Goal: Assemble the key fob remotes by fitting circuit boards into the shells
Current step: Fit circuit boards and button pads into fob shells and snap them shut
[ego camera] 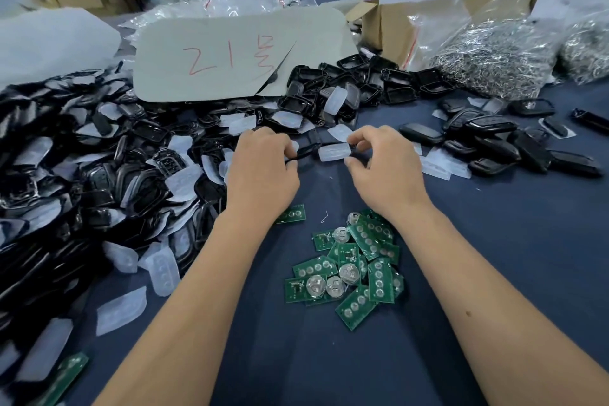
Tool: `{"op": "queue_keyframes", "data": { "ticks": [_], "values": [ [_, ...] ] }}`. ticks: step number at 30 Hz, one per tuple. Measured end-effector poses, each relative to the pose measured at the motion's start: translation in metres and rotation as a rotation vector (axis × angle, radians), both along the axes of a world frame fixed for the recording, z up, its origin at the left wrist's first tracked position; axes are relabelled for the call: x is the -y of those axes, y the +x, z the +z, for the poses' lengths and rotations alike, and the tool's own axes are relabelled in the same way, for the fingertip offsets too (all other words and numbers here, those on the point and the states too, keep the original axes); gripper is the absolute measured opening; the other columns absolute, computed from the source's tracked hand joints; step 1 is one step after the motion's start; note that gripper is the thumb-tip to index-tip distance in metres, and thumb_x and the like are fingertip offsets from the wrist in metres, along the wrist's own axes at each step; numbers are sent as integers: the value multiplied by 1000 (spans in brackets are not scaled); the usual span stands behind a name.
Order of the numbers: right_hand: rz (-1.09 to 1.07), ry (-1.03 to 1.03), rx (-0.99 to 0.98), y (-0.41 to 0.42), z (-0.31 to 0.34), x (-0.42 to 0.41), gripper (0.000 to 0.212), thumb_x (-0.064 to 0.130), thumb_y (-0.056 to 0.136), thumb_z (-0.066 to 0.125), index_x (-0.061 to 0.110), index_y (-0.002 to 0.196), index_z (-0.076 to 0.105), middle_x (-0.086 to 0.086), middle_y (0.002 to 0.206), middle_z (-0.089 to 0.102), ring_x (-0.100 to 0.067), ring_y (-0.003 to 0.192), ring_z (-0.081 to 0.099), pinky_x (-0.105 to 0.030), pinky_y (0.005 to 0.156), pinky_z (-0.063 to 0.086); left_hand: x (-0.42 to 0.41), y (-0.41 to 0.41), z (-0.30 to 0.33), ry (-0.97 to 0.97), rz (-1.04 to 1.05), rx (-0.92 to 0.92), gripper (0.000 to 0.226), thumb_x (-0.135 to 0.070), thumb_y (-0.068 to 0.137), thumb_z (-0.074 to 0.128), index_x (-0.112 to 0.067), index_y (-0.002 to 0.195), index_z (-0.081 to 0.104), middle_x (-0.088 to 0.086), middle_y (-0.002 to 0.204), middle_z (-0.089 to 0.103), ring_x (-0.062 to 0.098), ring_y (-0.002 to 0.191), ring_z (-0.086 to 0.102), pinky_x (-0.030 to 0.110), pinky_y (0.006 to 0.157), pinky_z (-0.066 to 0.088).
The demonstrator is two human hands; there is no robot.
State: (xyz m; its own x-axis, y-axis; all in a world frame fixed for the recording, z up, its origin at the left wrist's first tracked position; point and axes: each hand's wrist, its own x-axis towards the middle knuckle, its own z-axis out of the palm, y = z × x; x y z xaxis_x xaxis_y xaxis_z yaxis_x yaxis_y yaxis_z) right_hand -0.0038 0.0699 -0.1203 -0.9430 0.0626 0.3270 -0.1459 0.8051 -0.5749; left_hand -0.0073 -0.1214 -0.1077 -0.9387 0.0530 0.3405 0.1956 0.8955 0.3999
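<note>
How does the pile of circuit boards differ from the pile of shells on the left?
The circuit boards are green, a small heap between the forearms; the shells are black, a far bigger heap mixed with translucent pads. Neither hand touches the boards. Both piles lie loose on the blue table.

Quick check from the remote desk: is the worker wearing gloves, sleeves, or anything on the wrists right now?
No. The left hand and right hand are both bare, with no gloves, rings, watch or wristbands visible. Both forearms are uncovered to the frame's edge; no sleeve shows. A small dark mark sits on the right forearm.
</note>
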Motion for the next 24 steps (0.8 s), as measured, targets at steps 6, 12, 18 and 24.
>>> {"op": "queue_keyframes", "data": {
  "ticks": [6,12,18,24],
  "values": [
    [281,39,124,3,12,-7,24,46,88,76,30,74,66,13,66,63,-3,62,56,-27,62,43,15,8,-7,42,38,-33,6,-18,89,77,-17,88,71,-1,95,62,25,103,54,28,88,38],
    [641,28,475,10,33,-28,35,61,62,90,38,84,75,24,91,58,1,80,55,-10,69,43,15,10,-10,211,-20,-45,12,-29,89,77,-23,81,72,-11,84,67,9,82,62,30,77,49],
    [711,99,512,18,35,-13,23,48,67,93,39,81,77,20,97,55,-1,91,56,-27,82,50,10,11,-7,381,-74,-63,26,-34,98,66,-21,77,73,-8,67,69,12,65,65,34,64,51],
    [723,25,533,17,35,-14,16,33,75,92,31,79,76,19,86,64,-2,78,57,-20,72,49,6,4,1,287,59,-232,22,-25,97,64,-16,78,69,-5,71,65,20,74,60,30,73,42]
  ]
}}
